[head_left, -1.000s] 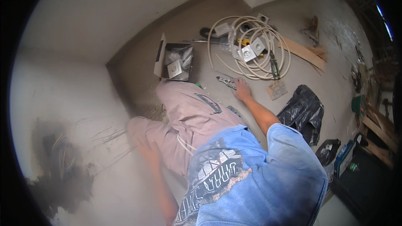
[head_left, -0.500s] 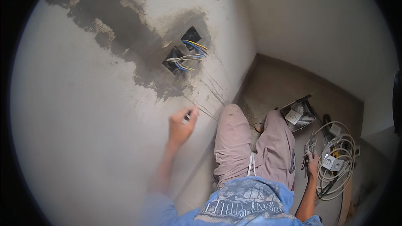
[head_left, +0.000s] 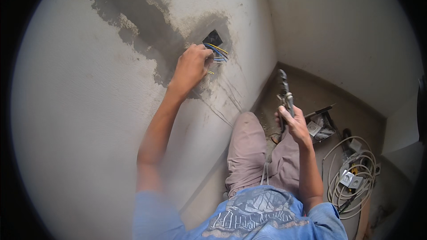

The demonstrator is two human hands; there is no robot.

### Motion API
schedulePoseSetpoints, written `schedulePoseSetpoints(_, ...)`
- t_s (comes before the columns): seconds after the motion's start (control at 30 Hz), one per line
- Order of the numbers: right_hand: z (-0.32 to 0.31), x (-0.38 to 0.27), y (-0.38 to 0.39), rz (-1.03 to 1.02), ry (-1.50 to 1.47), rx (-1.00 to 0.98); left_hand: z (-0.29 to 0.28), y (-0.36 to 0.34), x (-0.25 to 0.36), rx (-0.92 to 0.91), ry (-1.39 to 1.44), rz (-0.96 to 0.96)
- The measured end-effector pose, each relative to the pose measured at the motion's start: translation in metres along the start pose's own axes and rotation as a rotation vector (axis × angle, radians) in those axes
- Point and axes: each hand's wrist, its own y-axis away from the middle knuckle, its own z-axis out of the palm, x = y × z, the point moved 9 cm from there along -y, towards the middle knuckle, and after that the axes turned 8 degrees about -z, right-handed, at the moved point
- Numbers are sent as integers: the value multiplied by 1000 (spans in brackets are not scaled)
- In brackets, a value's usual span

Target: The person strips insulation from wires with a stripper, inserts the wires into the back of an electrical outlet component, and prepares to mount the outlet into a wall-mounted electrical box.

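Observation:
My left hand (head_left: 192,66) reaches up to the wall and closes its fingers on electrical wires (head_left: 217,61) at the lower wall box. That box is mostly hidden behind the hand. Just above it, a square black wall box (head_left: 212,38) sits open, with blue and yellow wires (head_left: 219,50) sticking out of it. Over my right thigh, my right hand (head_left: 294,123) grips a pair of pliers (head_left: 284,93), their jaws pointing up and away from me. The pliers are apart from the wires.
Dark, damp-looking plaster (head_left: 149,20) surrounds the boxes. On the floor to the right stand an open box of parts (head_left: 324,126), a coil of pale cable (head_left: 372,169) and white sockets (head_left: 347,178). The wall corner (head_left: 278,60) lies ahead.
My left hand has risen along the wall to the wires at the lower box. The right hand has lifted the pliers from beside the cable coil to above my thigh.

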Motion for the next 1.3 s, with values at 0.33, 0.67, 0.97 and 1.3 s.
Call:
schedulePoseSetpoints(0.33, 86, 2, -50, -2, -96, -64, -31, 13, 6, -1, 192, -43)
schedulePoseSetpoints(0.67, 60, 38, -58, -59, -7, -15, -34, -1, 9, -94, 26, 38)
schedulePoseSetpoints(0.97, 39, 30, -55, -67, 176, 2, 20, -18, 12, -216, -204, 151)
schedulePoseSetpoints(1.3, 48, 29, -54, -65, 99, -80, -8, -9, 10, -22, -80, 87)
